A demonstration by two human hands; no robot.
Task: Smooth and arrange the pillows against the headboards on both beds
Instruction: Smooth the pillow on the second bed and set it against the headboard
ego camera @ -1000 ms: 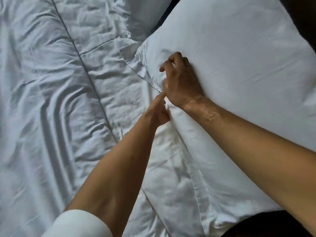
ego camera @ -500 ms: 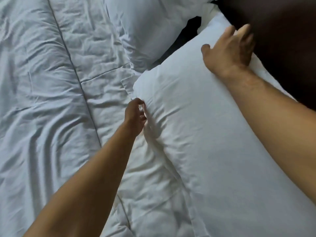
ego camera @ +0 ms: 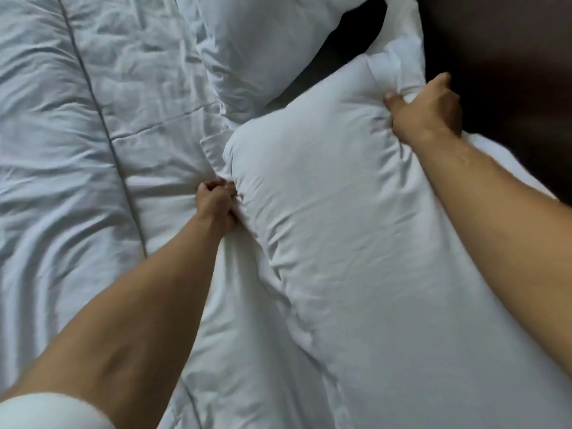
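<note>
Pillow (ego camera: pixel 356 218) lies on the duvet (ego camera: pixel 77 150) beside the dark headboard (ego camera: pixel 510 41). I see my left hand (ego camera: pixel 216 205) bunching its near edge and my right hand (ego camera: pixel 424 109) gripping the far edge, probably to tug it straight.

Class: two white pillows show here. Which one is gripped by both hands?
The near pillow: the left hand grips its left edge, the right hand its far corner. The far pillow lies untouched.
</note>
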